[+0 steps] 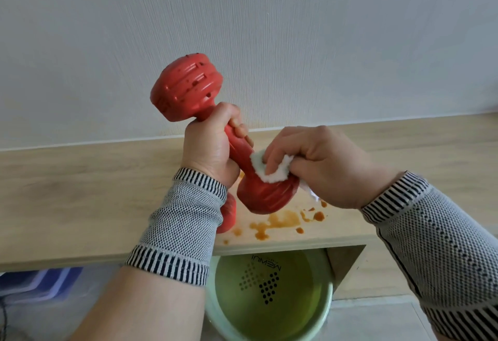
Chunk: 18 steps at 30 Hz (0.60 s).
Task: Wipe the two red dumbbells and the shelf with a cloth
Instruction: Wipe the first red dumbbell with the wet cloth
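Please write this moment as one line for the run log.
left hand: holds dumbbell handle | right hand: presses cloth on lower head | shelf: orange stains unwiped

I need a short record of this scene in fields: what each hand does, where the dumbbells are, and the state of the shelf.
left hand: grips handle of raised dumbbell, tilted
right hand: presses white cloth on its lower head
second dumbbell: on shelf, mostly hidden behind left wrist
shelf: orange-brown stains near front edge, not yet wiped
below shelf: green basin

bare shelf (80, 192) left of dumbbell (215, 136)
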Each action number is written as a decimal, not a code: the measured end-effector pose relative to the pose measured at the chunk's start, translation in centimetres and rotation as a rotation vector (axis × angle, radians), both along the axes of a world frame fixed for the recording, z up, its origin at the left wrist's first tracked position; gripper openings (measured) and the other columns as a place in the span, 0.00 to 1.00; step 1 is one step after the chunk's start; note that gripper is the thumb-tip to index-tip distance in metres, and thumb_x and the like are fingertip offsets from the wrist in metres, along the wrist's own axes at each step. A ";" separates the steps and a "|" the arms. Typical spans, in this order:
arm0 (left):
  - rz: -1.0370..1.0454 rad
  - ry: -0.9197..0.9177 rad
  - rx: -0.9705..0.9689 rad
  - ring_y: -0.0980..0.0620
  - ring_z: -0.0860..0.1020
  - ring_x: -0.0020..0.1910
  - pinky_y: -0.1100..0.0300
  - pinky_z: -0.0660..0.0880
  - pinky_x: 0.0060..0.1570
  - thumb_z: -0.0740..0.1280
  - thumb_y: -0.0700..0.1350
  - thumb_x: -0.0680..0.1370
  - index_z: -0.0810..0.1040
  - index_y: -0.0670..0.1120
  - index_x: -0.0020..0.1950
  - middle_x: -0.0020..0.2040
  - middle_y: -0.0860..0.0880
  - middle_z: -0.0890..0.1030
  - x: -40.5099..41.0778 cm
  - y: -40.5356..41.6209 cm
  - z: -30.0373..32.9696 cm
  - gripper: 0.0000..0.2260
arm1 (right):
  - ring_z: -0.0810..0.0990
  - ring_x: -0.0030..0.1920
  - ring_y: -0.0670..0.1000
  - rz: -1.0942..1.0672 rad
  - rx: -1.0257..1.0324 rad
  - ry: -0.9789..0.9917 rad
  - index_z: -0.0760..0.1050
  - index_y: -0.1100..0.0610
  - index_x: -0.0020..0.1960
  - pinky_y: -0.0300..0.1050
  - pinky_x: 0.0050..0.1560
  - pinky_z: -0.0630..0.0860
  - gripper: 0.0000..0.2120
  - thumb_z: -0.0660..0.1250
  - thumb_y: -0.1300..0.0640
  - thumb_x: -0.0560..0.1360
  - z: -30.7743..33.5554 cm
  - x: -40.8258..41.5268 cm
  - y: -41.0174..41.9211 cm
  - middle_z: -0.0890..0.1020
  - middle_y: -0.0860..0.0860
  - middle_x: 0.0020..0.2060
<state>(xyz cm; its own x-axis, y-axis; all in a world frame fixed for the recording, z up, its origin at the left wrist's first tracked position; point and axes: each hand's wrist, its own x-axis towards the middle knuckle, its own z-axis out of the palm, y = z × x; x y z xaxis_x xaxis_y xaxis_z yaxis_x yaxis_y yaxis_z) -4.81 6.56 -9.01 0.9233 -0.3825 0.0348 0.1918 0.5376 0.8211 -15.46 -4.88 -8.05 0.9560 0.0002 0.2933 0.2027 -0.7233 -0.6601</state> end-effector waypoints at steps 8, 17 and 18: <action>0.178 -0.195 0.246 0.48 0.68 0.25 0.55 0.67 0.33 0.64 0.34 0.70 0.70 0.45 0.24 0.22 0.48 0.70 -0.4 -0.4 -0.3 0.16 | 0.72 0.47 0.50 -0.145 -0.299 -0.088 0.81 0.52 0.42 0.42 0.45 0.71 0.15 0.57 0.65 0.73 -1.6 0.7 -0.1 0.76 0.45 0.44; 0.315 -0.213 0.249 0.50 0.69 0.25 0.57 0.68 0.32 0.65 0.36 0.73 0.71 0.46 0.26 0.23 0.50 0.72 -0.7 -1.0 0.3 0.15 | 0.72 0.44 0.53 -0.182 -0.350 -0.270 0.81 0.53 0.38 0.47 0.39 0.74 0.15 0.58 0.67 0.69 -2.1 0.6 0.3 0.76 0.49 0.41; 0.321 -0.215 0.258 0.49 0.69 0.25 0.56 0.69 0.32 0.66 0.36 0.73 0.71 0.48 0.25 0.23 0.50 0.72 -0.7 -1.0 0.3 0.17 | 0.72 0.44 0.53 -0.164 -0.372 -0.275 0.81 0.53 0.37 0.46 0.39 0.74 0.15 0.58 0.67 0.68 -2.2 0.5 0.6 0.76 0.49 0.41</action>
<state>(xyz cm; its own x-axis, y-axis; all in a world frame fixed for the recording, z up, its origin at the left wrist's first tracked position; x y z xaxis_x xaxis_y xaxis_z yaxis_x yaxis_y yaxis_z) -5.50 5.59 -8.71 0.9786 -0.0996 0.1798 -0.1404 0.3150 0.9387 -14.96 -4.27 -10.21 0.8393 0.0091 0.5437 0.1974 -0.9367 -0.2890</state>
